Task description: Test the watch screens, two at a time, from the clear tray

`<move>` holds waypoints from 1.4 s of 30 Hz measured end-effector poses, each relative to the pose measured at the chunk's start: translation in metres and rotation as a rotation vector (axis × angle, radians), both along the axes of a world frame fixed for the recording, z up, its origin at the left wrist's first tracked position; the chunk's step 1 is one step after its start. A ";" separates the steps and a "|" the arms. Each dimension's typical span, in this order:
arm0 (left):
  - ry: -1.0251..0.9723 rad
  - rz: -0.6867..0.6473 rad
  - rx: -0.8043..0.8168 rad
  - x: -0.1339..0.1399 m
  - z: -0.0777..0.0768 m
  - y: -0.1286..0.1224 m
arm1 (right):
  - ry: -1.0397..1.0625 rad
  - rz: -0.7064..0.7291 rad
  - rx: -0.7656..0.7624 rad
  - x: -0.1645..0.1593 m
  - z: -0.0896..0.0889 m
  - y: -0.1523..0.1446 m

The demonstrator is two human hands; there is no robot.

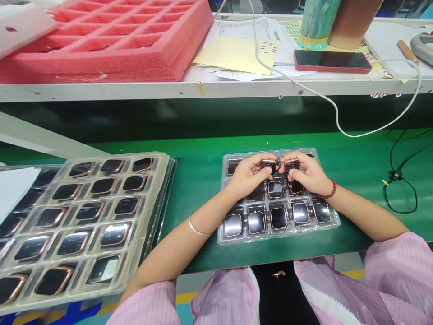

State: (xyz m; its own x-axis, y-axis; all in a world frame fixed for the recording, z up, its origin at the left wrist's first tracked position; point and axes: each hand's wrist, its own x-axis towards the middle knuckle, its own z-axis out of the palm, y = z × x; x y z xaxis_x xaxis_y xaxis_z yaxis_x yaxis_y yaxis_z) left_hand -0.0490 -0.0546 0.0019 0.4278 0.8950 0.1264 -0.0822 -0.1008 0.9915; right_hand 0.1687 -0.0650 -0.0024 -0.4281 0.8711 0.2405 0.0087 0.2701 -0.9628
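Note:
Above a clear plastic tray [248, 238] of smartwatch bodies, my left hand [250, 174] pinches one smartwatch body [268, 165] with a dark screen and gold rim. My right hand [308, 174], a red bead bracelet on its wrist, grips a second smartwatch body [291, 166] close beside the first. Both are held at the tray's far side, screens facing me. In the front row sit several more, such as the smartwatch body [278, 218] in the middle. My hands and forearms hide part of the back and middle rows.
To the left, stacked trays [165, 180] hold rows of similar watch bodies. A shelf edge [237, 88] crosses above the green bench [199, 180]. Pink foam [176, 54], papers [237, 52] and a red-edged phone [333, 61] lie on it. A white cable [333, 106] hangs down; a black cable [395, 176] lies right.

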 end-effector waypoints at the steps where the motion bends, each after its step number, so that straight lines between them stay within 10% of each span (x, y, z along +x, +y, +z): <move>1: 0.006 0.000 -0.002 0.000 0.000 0.000 | -0.006 0.000 -0.006 0.000 0.000 0.000; 32: -0.070 -0.007 -0.146 0.001 0.001 0.005 | -0.019 -0.027 0.018 0.001 0.001 -0.002; 42: -0.286 -0.931 -0.485 -0.014 0.095 -0.083 | -0.039 -0.061 0.018 0.004 0.004 -0.005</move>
State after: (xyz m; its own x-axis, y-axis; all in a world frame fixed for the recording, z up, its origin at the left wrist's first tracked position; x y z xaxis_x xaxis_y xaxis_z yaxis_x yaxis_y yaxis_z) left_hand -0.0627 -0.1381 0.0972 0.9751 0.2163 0.0496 -0.1576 0.5172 0.8412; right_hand 0.1730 -0.0699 0.0015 -0.3832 0.8918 0.2407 0.0629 0.2852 -0.9564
